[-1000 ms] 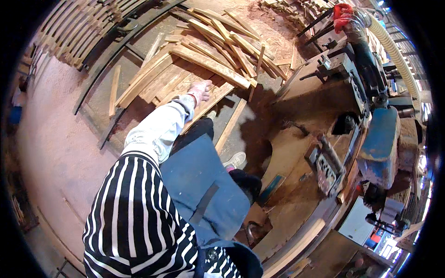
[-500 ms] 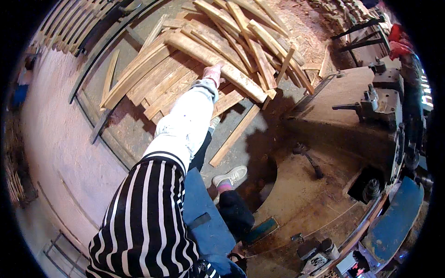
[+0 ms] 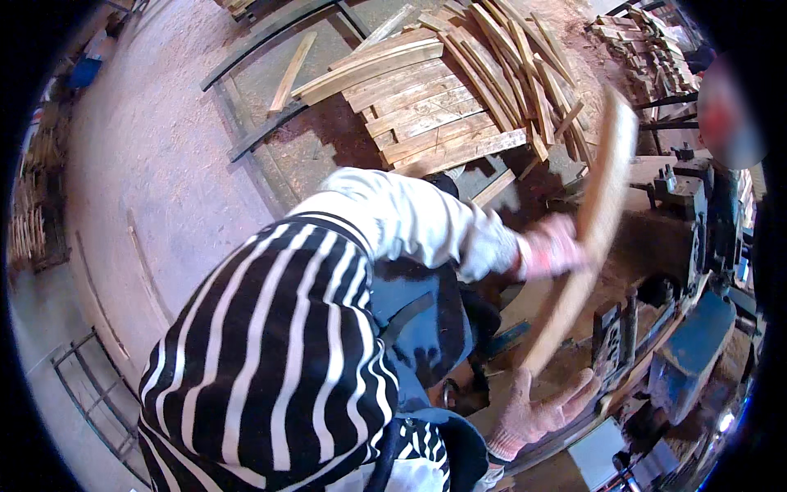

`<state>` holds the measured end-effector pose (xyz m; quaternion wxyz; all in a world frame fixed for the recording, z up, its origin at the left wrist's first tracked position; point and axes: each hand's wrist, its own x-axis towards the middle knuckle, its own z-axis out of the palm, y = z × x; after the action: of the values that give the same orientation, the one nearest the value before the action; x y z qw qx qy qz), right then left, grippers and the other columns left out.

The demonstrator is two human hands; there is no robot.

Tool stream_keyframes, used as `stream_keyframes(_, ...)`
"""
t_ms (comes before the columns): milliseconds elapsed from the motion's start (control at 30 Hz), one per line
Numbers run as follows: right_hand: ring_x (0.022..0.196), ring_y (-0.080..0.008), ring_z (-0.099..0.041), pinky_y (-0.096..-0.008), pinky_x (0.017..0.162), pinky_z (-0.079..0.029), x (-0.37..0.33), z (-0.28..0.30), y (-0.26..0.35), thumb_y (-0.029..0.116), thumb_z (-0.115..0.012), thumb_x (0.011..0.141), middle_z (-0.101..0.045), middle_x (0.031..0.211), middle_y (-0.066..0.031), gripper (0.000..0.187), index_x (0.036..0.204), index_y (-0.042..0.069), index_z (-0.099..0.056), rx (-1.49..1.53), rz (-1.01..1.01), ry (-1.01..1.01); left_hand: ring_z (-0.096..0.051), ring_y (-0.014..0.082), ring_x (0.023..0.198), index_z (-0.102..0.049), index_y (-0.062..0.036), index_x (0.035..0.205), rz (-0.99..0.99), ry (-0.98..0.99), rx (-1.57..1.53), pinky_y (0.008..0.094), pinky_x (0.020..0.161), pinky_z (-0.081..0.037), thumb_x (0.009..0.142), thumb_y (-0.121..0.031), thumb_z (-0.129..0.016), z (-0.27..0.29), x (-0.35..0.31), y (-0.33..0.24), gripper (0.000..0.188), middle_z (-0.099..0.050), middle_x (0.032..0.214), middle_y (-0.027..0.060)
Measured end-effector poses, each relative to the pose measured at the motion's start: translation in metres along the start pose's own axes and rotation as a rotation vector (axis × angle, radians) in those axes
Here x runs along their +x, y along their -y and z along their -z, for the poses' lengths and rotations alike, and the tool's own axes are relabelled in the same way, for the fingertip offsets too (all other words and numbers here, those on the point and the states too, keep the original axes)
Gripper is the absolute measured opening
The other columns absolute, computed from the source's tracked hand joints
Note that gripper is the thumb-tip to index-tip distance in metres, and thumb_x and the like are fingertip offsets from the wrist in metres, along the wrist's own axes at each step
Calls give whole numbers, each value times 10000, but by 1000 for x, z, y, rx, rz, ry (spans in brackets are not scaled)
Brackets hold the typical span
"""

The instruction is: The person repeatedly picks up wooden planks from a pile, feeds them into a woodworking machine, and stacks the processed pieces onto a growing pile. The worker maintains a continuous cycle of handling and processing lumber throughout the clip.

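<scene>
A long, slightly curved wooden plank (image 3: 605, 193) slants above the machine table, its upper end blurred by motion. My left hand (image 3: 553, 248), in a pink-and-white work glove, is closed around the plank near its middle. At the plank's lower end is my right hand (image 3: 541, 412), also gloved, with its fingers stretched out and spread. The thumb lies close by the wood; whether it touches I cannot tell. White sleeve covers (image 3: 402, 215) and striped sleeves clothe my arms.
A stack of planks (image 3: 434, 98) lies on the floor ahead, with loose strips (image 3: 500, 61) piled beyond. A dark metal frame (image 3: 270, 41) borders it on the left. Machine fittings (image 3: 680, 189) rise at the right, near a blue metal part (image 3: 697, 332). More wood is heaped (image 3: 648, 57) at far right.
My left hand has lifted the plank off the stack and swung it right, over the machine table. My right hand has come into view at its lower end. The view has shifted right.
</scene>
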<state>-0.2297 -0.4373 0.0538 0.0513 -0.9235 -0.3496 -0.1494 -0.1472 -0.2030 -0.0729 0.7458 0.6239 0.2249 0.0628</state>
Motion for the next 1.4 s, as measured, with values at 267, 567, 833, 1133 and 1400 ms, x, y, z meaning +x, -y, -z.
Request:
stream_keyframes(267, 1321, -399, -500, -459, 1130, -388, -157, 78, 30, 253, -646, 987, -510, 1448, -264, 645, 1508, -30, -394, -84, -551, -65, -682, 225, 831, -588, 42, 1248, 52, 823, -252, 345, 671, -567, 792, -398, -809, -92, -113, -53, 672, -688, 1005, 157)
stream_keyframes(567, 1257, -347, -526, -459, 1076, -426, -208, 57, -43, 198, -568, 1022, -447, 1502, -218, 613, 1563, 88, -299, -101, -890, 11, -603, 361, 1181, -522, 11, 1346, 274, -154, 693, 441, 998, -492, 816, -479, -701, 191, 122, 102, 744, -608, 1285, 250)
stream_keyframes(833, 1199, -301, -549, -459, 1029, -460, -165, 41, -177, 149, -498, 1054, -391, 1551, -177, 626, 1611, 192, -214, -258, -1160, 193, -55, 373, 1552, -169, -65, 1587, 842, -675, 1330, 519, 1233, -70, 979, -425, -383, 483, 135, 239, 738, -75, 1679, 189)
stream_keyframes(1133, 1233, -374, -528, -480, 1052, -434, -59, -25, -130, 133, -501, 1038, -462, 1492, -182, 556, 1557, 135, -302, 9, -1119, -324, -647, 338, 1167, -604, -118, 1292, 916, -522, 1341, 433, 973, -521, 790, -422, -723, 484, 110, 232, 599, -665, 1272, 155)
stream_keyframes(1400, 1264, -396, -506, -471, 1089, -396, -149, 11, -72, 105, -552, 998, -486, 1457, -215, 513, 1487, 51, -405, -90, -974, -81, -682, 338, 1071, -720, -26, 1110, 774, -433, 1014, 432, 922, -520, 716, -459, -782, 386, 22, 201, 589, -720, 1089, 214)
